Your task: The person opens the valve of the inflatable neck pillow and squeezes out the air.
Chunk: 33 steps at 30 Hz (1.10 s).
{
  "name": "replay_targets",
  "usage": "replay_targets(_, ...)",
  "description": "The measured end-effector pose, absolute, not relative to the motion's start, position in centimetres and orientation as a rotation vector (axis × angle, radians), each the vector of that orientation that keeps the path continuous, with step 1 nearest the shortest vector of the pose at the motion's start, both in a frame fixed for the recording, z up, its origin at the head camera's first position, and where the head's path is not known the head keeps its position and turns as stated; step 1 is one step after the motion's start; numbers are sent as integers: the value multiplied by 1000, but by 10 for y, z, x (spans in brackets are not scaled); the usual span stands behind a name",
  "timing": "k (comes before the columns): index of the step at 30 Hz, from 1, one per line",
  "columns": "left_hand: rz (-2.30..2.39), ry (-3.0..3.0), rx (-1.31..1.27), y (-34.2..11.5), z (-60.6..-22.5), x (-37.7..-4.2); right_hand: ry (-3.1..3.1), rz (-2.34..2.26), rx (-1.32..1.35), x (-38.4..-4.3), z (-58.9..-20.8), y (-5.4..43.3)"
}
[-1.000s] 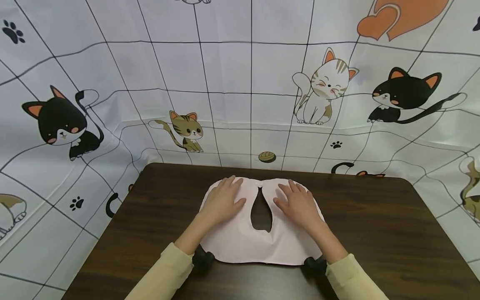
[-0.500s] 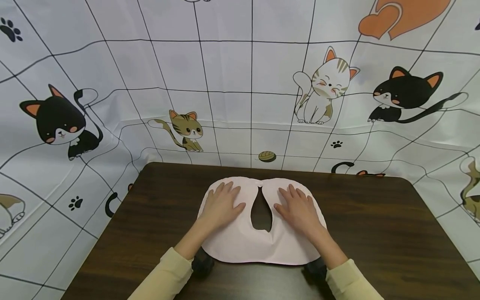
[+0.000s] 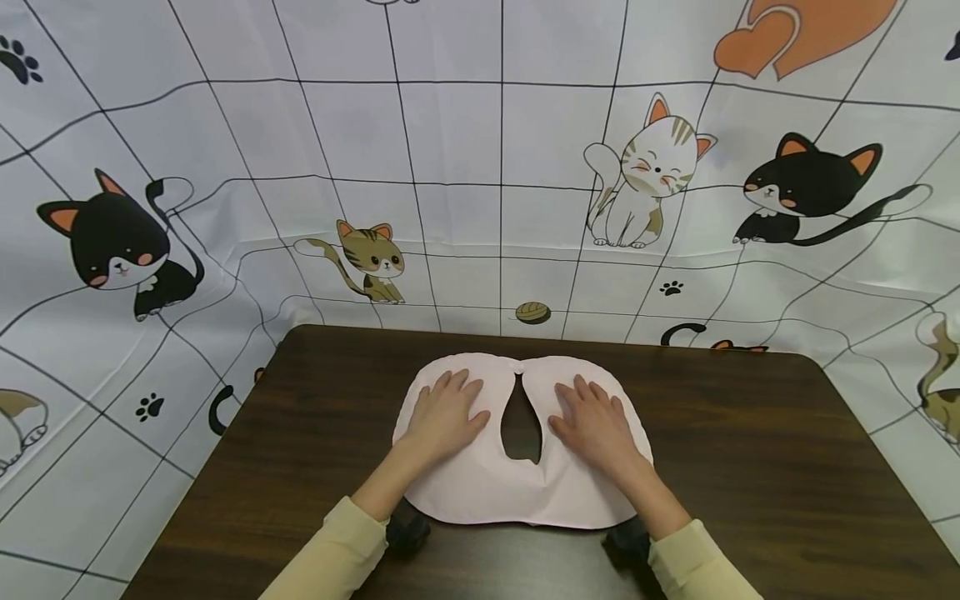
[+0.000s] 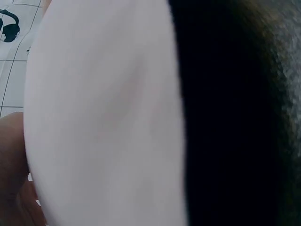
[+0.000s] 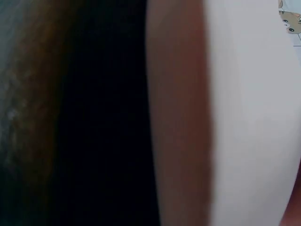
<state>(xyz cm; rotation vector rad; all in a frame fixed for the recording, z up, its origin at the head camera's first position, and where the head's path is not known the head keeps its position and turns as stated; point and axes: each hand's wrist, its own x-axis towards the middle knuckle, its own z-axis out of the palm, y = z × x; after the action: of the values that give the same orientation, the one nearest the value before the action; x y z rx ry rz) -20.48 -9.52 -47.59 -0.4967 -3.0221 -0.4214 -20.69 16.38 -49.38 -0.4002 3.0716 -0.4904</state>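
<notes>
we saw the pillow [image 3: 517,500] lying on the table [image 3: 765,467], the left hand [image 3: 444,414] resting on its left half and the right hand [image 3: 596,425] on its right half, each with fingers spread and nothing pinched, one to either side of the slot [image 3: 521,427] at the pillow's middle. uneven pressure from the hands, we judged, could have skewed or creased the pillow about its slot, while too firm a forward push might have slid it over the table edge close behind it.
</notes>
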Motion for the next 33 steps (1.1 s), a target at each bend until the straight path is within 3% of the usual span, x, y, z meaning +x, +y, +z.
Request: replay_targets(33, -418, -2901, -530, -103, -464, -179, 3133, -486, -446, -179, -478, 172)
